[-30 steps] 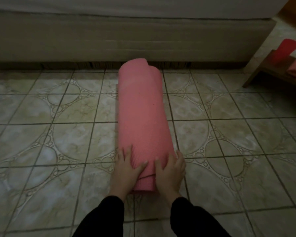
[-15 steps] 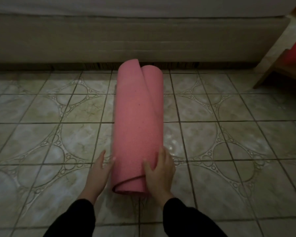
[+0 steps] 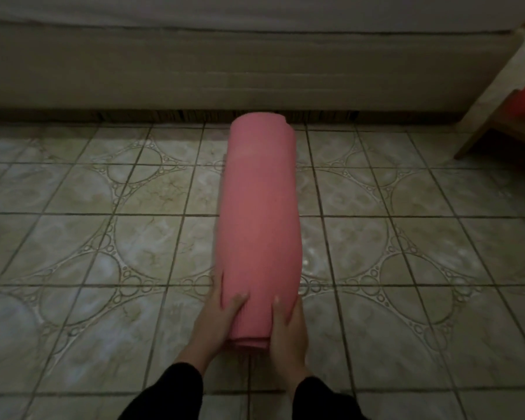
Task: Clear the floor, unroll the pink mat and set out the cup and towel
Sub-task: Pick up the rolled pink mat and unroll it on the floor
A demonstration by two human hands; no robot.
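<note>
The pink mat (image 3: 259,225) is seen fully rolled, laid lengthwise on the tiled floor (image 3: 103,237) at the centre of the frame, its far end close to the base of the bed (image 3: 194,71) across the top. Its near end is gripped from both sides: the left hand (image 3: 217,316) is curled round the left flank with the thumb laid on top, and the right hand (image 3: 287,325) is wrapped round the right flank in the same way. Black sleeves (image 3: 170,392) are shown at the bottom edge. A wooden bench (image 3: 494,125) carrying something red is glimpsed at the upper right.
</note>
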